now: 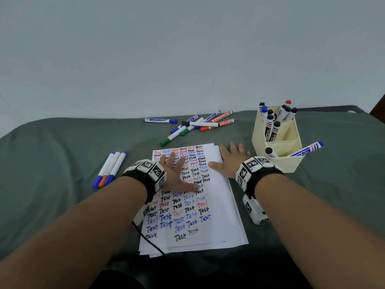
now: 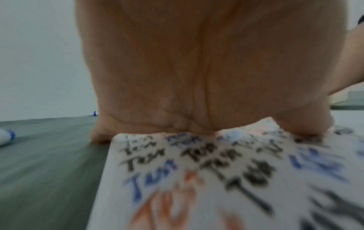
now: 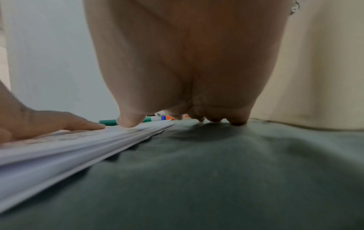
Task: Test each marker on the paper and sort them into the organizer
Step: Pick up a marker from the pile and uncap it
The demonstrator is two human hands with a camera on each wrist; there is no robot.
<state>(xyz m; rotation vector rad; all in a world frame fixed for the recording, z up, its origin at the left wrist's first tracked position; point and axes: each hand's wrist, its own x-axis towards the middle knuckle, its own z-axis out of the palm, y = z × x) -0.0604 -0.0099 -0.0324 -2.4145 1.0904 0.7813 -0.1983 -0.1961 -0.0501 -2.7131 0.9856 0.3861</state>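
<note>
Left hand (image 1: 174, 172) laid flat, fingers spread and straight, palm down on the upper part of the paper (image 1: 210, 232), holding nothing. Right hand (image 1: 230, 161) likewise flat and splayed, empty; thumb resting on the paper's right edge, fingers stretched onto the green cloth (image 1: 62, 155) between the sheets and the organizer (image 1: 288, 163). Paper seen as a loose stack, top sheet crowded with "Test" in black, blue and red. Cream organizer stood just right of the right hand, back compartments filled with upright capped markers, one blue-capped marker (image 1: 308, 148) leaning out of the front right corner. Beyond the paper, near the far edge, lay a scattered pile of markers (image 1: 200, 124) in blue, green, orange and black, touching and crossing. Well left of the paper, three markers (image 1: 110, 168) lay side by side, two blue-capped with an orange-capped one between. From the right wrist, fingertips (image 3: 130, 123) pressed at the stack's edge.
</note>
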